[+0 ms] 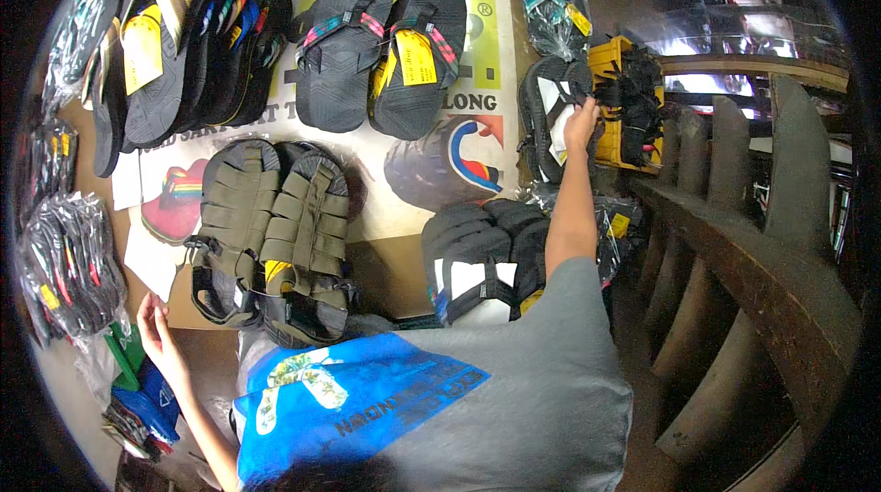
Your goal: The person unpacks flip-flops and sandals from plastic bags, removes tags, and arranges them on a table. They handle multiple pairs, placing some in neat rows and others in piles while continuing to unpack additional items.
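Note:
At the table's far right, my right hand (580, 128) is closed on the edge of a black sandal (541, 97) that has white paper tucked under its straps. My left hand (161, 341) is at the near left table edge, fingers stretched and slightly bent. Its fingertips are beside the lower corner of a white paper sheet (150, 253); whether they touch it I cannot tell. Between my arms stands a pair of olive strappy sandals (275, 226). Nearer my right arm lies a bundle of black sandals (477, 244) with white paper under a strap.
Black flip-flops with yellow tags (376, 56) lie at the back of the printed tabletop (367, 184). More flip-flops (197, 51) stand stacked at the back left. Plastic-wrapped footwear (73, 262) sits along the left. A yellow crate (606, 61) and curved wooden slats (734, 217) are on the right.

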